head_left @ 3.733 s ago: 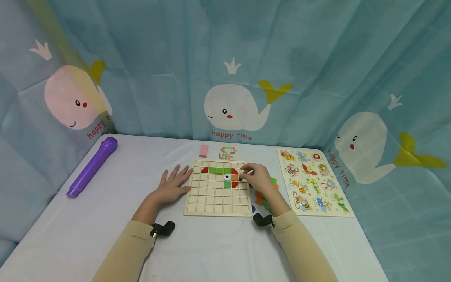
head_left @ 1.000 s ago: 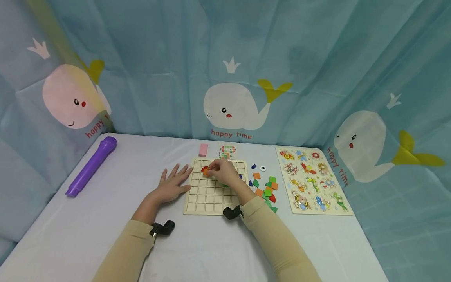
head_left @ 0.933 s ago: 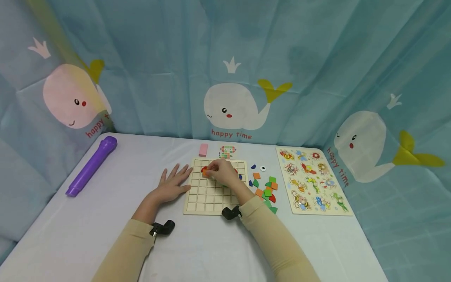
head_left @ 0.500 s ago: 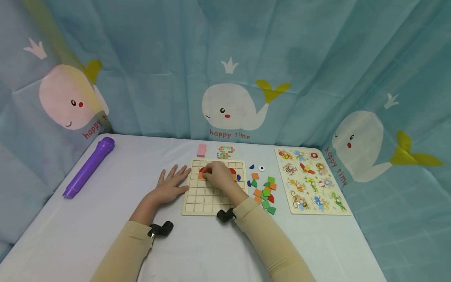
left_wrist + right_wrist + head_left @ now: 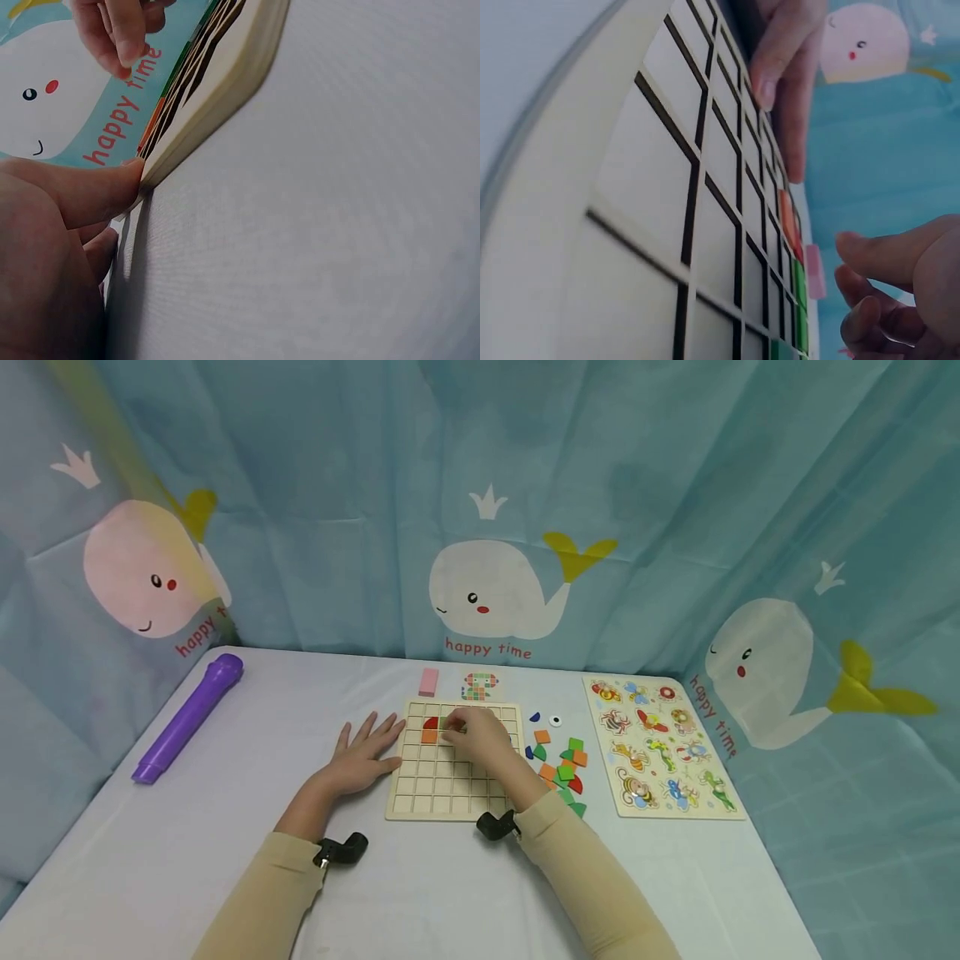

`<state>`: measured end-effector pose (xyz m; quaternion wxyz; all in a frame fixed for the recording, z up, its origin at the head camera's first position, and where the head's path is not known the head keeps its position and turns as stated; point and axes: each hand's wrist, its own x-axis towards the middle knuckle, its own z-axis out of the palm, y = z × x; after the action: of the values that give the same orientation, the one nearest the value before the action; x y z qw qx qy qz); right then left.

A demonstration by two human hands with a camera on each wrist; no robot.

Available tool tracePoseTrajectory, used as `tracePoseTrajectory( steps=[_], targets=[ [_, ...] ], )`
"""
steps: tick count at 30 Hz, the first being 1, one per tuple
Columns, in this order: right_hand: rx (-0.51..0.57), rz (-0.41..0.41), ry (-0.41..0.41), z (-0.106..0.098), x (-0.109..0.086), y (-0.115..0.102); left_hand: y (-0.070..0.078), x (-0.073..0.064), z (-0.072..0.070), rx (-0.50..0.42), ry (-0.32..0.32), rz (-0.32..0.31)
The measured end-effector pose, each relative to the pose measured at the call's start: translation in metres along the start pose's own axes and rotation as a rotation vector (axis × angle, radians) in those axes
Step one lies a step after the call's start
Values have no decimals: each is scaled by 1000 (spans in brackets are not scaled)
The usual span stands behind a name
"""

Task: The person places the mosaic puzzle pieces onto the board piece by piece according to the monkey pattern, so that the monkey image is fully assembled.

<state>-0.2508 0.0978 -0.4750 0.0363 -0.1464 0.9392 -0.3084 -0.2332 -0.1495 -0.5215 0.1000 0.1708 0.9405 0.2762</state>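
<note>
A wooden grid board (image 5: pixel 416 812) lies on the white table. My left hand (image 5: pixel 356 768) rests flat beside its left edge with fingers spread, and the thumb touches the rim in the left wrist view. Above the board's upper part hovers my right hand (image 5: pixel 480 739); in the right wrist view its thumb and loosely bent fingers stand apart with nothing between them. A red quarter-circle piece (image 5: pixel 431 723) sits in a cell, and an orange square piece (image 5: pixel 429 737) fills the cell below it. Green pieces (image 5: pixel 801 292) line the same row as the red one. My right hand hides the pieces further right.
Loose green, orange, red and blue pieces (image 5: pixel 564 773) lie right of the board, near a white eye disc (image 5: pixel 555 721). Behind the board are a pattern card (image 5: pixel 480 686) and a pink block (image 5: pixel 428 682). An insect puzzle board (image 5: pixel 667 752) lies right, a purple microphone-shaped tube (image 5: pixel 187 718) left.
My right hand went from the board's right side to its left with an orange square, set it below the red quarter-circle, released it and drew slightly right. My left hand stayed put.
</note>
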Motion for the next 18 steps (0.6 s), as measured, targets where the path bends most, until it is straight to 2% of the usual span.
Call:
tracePoseTrajectory(
  steps=[8,18],
  targets=[
    [35,-1,37,-17,-20,14,0,0,-1,8,-7,18],
    [75,112,155,-50,-35,61,3,-1,-3,68,-63,30]
  ],
)
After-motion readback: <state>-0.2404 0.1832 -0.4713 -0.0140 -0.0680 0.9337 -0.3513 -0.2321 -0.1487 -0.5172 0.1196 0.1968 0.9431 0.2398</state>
